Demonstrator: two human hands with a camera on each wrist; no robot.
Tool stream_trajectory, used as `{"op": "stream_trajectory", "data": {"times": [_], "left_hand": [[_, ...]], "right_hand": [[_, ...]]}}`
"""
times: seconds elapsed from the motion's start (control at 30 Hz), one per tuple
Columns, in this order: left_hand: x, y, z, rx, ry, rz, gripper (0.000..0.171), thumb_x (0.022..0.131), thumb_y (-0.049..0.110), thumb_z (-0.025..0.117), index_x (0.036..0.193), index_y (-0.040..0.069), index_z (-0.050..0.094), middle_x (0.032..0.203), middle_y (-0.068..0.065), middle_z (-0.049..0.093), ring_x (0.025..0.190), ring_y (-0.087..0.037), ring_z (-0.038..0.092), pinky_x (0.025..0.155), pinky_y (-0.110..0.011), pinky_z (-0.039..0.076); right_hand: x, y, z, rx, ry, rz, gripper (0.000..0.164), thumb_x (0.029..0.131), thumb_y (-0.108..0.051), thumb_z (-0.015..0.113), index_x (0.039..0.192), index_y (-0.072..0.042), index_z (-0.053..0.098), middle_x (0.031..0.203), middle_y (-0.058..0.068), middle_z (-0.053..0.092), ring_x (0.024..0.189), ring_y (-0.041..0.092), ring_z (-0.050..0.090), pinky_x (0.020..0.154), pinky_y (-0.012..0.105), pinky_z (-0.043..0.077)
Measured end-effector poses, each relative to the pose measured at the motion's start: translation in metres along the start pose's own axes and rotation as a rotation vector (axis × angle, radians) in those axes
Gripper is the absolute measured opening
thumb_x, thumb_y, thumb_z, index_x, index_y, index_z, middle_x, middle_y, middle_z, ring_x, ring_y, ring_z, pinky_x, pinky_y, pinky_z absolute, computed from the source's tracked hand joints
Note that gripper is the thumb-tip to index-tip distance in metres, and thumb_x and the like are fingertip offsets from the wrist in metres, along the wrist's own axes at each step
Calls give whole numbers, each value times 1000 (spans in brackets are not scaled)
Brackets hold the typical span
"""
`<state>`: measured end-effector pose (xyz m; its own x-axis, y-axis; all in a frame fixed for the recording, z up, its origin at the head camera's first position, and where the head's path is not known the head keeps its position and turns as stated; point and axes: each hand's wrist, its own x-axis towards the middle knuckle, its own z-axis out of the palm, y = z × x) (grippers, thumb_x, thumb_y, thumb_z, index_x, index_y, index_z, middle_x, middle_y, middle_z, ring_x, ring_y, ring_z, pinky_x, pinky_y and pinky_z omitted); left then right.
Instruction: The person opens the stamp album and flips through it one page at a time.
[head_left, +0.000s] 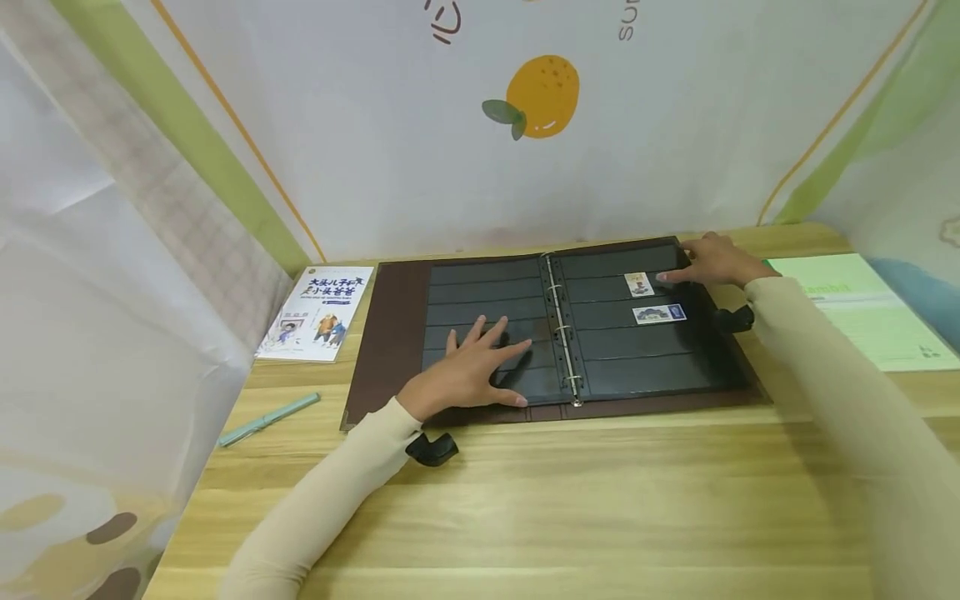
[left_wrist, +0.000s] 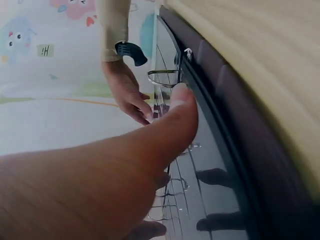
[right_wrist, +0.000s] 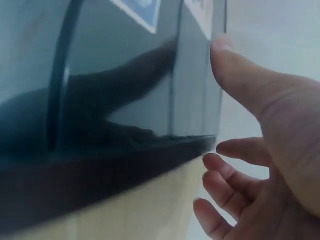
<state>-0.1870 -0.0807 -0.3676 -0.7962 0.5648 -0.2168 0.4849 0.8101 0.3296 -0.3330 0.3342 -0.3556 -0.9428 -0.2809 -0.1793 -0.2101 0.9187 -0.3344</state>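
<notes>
An open ring-binder stamp album with dark strip-pocket pages lies on the table. Its right page carries two stamps, an upright one and a wide one. Fingers spread, my left hand is over the lower left page, its thumb near the rings. At the album's upper right edge is my right hand; its thumb reaches over the page beside the upright stamp. In the right wrist view, the loosely bent fingers lie outside the edge, apart from the thumb. Whether the thumb touches the page, I cannot tell.
Left of the album lies a white booklet with cartoon figures, and nearer the front a pale green pen. A light green notepad lies at the right, partly behind my right sleeve. A printed curtain hangs behind the table.
</notes>
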Motion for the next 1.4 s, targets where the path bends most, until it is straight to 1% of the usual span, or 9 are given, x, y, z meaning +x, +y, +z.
{"op": "stream_trajectory", "data": {"times": [0.2, 0.43, 0.6, 0.7, 0.8, 0.93, 1.13, 1.3, 1.4], "left_hand": [[12, 5, 2, -4, -50, -39, 91, 84, 55, 75, 160, 36, 27, 172, -9, 3, 156, -44, -9, 114, -79, 1], [14, 3, 3, -26, -81, -72, 92, 84, 52, 77, 160, 37, 28, 172, -8, 2, 156, -45, -8, 114, -80, 0], [13, 3, 3, -24, -80, -78, 91, 84, 53, 77, 159, 37, 29, 172, -7, 3, 157, -43, -7, 115, -78, 0], [13, 2, 4, -30, -79, -81, 91, 84, 52, 77, 159, 37, 29, 172, -6, 4, 157, -43, -7, 115, -78, 0], [13, 2, 3, -31, -82, -86, 91, 83, 52, 78, 159, 37, 29, 172, -6, 4, 157, -43, -7, 115, -78, 0], [14, 1, 2, -27, -92, -98, 92, 82, 53, 78, 159, 39, 29, 172, -5, 3, 157, -42, -7, 115, -78, 0], [15, -1, 6, -24, -95, -102, 93, 81, 54, 78, 159, 40, 28, 172, -4, 3, 156, -42, -7, 115, -78, 1], [16, -2, 6, -30, -90, -86, 94, 81, 53, 78, 159, 40, 28, 172, -4, 2, 156, -42, -8, 115, -79, 1], [15, -2, 5, -31, -87, -77, 93, 81, 52, 79, 159, 39, 29, 172, -5, 3, 156, -44, -7, 114, -79, 1]], "right_hand": [[5, -1, 4, 2, -2, 38, 69, 91, -47, 72, 115, 16, 58, 115, 37, 53, 109, 47, 44, 88, 59, 43], [7, -6, 7, 18, 31, 15, 68, 88, -35, 77, 123, 19, 57, 116, 37, 56, 105, 44, 47, 91, 58, 43], [7, -7, 11, 52, 99, -1, 55, 85, -32, 80, 108, 14, 60, 96, 27, 60, 94, 39, 47, 79, 47, 40], [7, -8, 14, 97, 134, -18, 64, 85, -27, 81, 121, 18, 53, 103, 32, 58, 100, 43, 47, 84, 51, 41], [7, -9, 16, 162, 145, -29, 79, 86, -20, 79, 137, 23, 36, 115, 39, 51, 103, 45, 47, 88, 56, 42], [5, -11, 18, 203, 159, -60, 82, 88, -13, 76, 143, 24, 26, 120, 41, 49, 102, 45, 51, 89, 56, 44], [2, -8, 19, 179, 214, -141, 65, 93, -14, 72, 143, 14, 40, 112, 36, 59, 93, 40, 59, 79, 50, 48], [-11, 4, 12, 208, 165, -105, 73, 105, -28, 53, 159, 5, 16, 125, 39, 55, 109, 49, 58, 88, 61, 46], [-17, 10, 8, 252, 110, -81, 75, 107, -36, 46, 163, -4, 8, 119, 31, 59, 100, 37, 60, 81, 50, 49]]}}
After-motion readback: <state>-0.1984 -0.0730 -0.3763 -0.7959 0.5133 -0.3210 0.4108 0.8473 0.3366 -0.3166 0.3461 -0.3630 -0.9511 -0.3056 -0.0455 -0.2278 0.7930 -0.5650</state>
